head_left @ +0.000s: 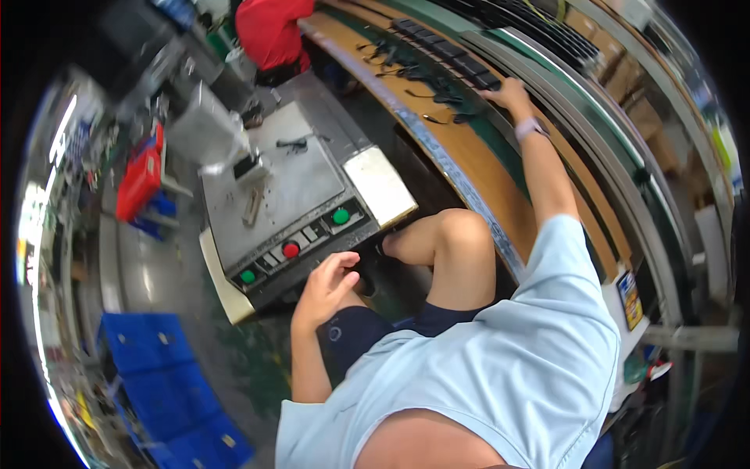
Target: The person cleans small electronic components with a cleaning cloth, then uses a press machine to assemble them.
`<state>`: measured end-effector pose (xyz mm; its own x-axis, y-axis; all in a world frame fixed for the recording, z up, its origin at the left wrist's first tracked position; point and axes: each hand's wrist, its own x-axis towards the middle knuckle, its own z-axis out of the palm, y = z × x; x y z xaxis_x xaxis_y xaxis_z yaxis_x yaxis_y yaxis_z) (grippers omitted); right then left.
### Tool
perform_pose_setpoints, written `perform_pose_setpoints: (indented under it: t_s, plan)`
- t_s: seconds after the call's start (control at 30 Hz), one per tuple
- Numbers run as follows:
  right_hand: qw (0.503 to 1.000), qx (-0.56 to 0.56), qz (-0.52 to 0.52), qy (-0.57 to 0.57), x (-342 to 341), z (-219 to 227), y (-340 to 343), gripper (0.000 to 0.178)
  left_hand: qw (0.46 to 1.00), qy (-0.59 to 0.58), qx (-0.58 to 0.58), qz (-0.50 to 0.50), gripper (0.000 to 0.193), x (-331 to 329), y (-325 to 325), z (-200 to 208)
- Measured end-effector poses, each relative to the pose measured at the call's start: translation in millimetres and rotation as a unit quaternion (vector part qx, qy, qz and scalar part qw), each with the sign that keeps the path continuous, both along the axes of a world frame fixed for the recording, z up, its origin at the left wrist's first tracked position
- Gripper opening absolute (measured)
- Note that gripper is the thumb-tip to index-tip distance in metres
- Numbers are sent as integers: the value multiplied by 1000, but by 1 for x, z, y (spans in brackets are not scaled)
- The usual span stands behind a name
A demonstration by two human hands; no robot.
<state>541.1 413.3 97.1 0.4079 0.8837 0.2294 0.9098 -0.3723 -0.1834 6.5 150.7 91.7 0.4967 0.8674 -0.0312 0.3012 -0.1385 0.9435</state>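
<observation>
My right hand reaches out over the long bench, its thumb and fingers closed round the near end of a row of flat black blocks. What kind of blocks they are is too small to tell. Beside the row lie several black cables in loose bunches. My left hand hovers above my thigh, fingers slightly curled and apart, holding nothing. Nearest to it is the front panel of a grey machine, with a red button and two green buttons. A small dark piece rests on the machine's metal top.
The wooden bench curves along my right, with metal rails beyond it. A person in red is at the far end. Blue bins stand at the lower left, and a red container is behind the machine.
</observation>
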Motion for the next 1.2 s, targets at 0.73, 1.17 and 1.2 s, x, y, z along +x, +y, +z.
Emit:
perform_pose_setpoints:
  t_s: [0.73,1.17,1.2]
  plan:
    - [803,51,463,373,-326,86,-41,44,944,-221,169,174,71,-173,256,-22]
    - [684,91,723,2,-491,6,36,68,685,-638,-92,341,50,-117,-6,-55]
    - [703,61,706,-55,-485,9,29,73,742,-527,-48,411,47,-116,-8,-66]
